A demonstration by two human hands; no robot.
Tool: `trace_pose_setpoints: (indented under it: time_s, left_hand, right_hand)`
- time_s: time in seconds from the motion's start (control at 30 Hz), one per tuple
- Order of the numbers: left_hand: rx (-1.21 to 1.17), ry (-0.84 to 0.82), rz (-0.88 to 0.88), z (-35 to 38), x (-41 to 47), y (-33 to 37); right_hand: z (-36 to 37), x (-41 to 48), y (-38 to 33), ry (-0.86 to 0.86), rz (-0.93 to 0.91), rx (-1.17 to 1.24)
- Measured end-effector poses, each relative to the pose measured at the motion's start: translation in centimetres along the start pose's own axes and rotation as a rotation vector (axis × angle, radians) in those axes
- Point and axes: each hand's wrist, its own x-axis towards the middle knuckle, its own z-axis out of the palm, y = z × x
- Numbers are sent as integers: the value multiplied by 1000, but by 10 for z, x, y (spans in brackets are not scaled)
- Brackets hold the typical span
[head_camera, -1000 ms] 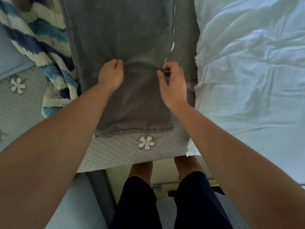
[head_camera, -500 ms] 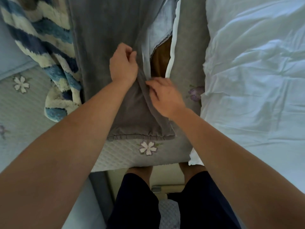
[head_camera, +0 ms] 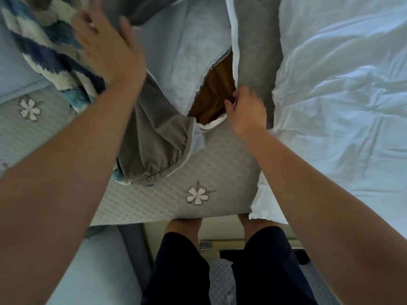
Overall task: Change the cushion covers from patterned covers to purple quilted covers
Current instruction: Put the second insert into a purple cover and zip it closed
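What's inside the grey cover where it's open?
Brown fabric shows through the opening in the grey cover; it is probably the cushion inside. Only that patch is visible. The cover's pale blue lining and grey outside hide the rest.

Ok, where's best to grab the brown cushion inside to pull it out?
Pinch the brown cushion at its exposed near end, where the gap is widest, coming from the right, beside your right hand. The grey cover hides the rest.
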Motion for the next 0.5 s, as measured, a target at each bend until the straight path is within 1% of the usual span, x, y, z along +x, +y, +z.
trace_pose_setpoints:
  time_s: [0.03,0.07,0.1,0.13,0.17,0.2,0.27,0.37,0.5]
  left_hand:
    - [-13,-1,156,-1,-18,4]
    - [-14,-66,324,0,-38,6]
    - [30,-169,486,7,-58,6]
    - [94,-298,603,15,-77,5]
    - [148,-432,661,24,-95,0]
    - [188,-549,664,34,-112,-6]
    - [228,-684,602,47,-138,-20]
    - [241,-732,584,50,-159,-36]
    - [285,-827,600,35,-160,-42]
  right_hand:
    - [-2,4,-2,-13,9,44]
    - [-4,6,-4,-31,1,62]
    - [-6,6,-5,-52,-14,52]
    - [-7,6,-6,-65,-31,23]
    - [-8,5,-5,-62,-41,-11]
    - [-9,2,-3,-47,-45,-41]
    - [-11,-5,4,-28,-35,-86]
    - [-9,-25,14,-112,5,-143]
    - [-8,-47,16,-259,68,-205]
